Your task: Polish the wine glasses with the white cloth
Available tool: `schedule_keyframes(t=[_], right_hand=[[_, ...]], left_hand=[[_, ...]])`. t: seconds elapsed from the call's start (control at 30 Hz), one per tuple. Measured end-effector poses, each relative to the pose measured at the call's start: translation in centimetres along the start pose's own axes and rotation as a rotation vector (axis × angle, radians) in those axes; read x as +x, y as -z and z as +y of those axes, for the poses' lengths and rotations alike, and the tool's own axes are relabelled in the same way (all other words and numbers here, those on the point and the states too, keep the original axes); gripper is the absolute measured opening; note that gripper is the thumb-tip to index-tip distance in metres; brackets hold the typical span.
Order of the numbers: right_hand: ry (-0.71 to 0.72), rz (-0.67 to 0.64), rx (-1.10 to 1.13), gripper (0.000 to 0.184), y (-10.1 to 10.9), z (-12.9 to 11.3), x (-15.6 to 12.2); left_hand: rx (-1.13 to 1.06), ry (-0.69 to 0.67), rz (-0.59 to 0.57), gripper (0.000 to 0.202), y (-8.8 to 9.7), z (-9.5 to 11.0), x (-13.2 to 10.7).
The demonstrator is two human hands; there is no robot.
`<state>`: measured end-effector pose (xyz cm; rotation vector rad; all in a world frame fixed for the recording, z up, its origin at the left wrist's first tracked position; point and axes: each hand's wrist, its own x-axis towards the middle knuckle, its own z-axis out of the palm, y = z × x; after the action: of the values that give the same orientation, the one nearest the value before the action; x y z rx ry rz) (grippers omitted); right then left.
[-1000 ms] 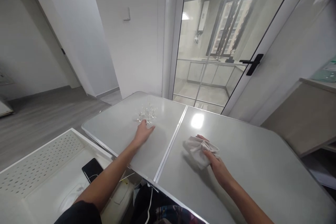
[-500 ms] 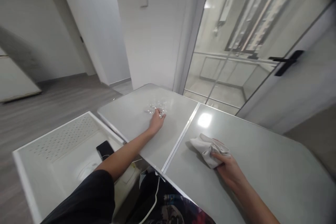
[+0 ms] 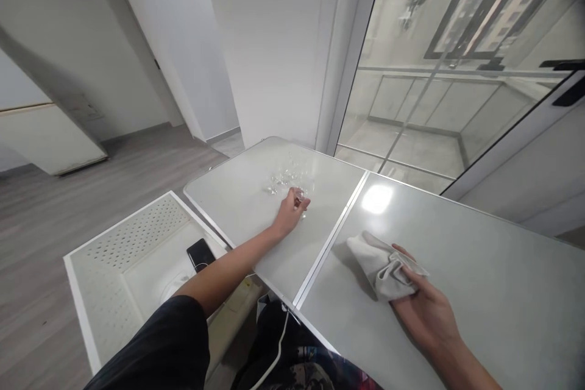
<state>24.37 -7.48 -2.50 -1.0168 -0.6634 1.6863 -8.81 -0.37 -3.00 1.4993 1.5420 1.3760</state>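
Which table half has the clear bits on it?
The left half, left of the metal strip: the clear bits lie scattered there, the left hand at them. Over the right half, the right hand holds a cloth.

Cloth [image 3: 379, 268] off-white; small pieces [image 3: 287, 180] clear; tabletop [image 3: 479, 268] pale grey (strip [image 3: 332, 239] silvery); sleeve [image 3: 159, 344], phone [image 3: 200, 251] black; crate [image 3: 146, 225] white, hole-dotted.

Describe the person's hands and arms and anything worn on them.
A plain black sleeve ends near the left elbow. The left hand and right hand wear no gloves; neither wrist shows a watch. No right sleeve is in view.
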Motion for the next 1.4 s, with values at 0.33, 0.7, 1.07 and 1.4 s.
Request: schedule_keyframes(t=[0.33, 0.7, 1.07, 1.4], right_hand=[[-0.05, -0.098, -0.07, 0.05, -0.1, 0.6, -0.4], [0.015, 0.127, 0.079, 0.035, 1.7, -2.9, 2.2], [0.098, 0.139, 0.128, 0.051, 2.6, -3.0, 3.4], [0.166, 0.289, 0.159, 0.055, 3.2, -3.0, 3.3]], left_hand=[[0.259, -0.16, -0.019, 0.036, -1.1, 1.9, -1.2], [0.254, -0.433, -0.352, 0.05, -11.5, 3.3, 0.7], [0.289, -0.635, -0.396, 0.043, -11.1, 3.1, 0.7], [0.375, -0.743, -0.363, 0.039, -11.1, 2.9, 1.1]])
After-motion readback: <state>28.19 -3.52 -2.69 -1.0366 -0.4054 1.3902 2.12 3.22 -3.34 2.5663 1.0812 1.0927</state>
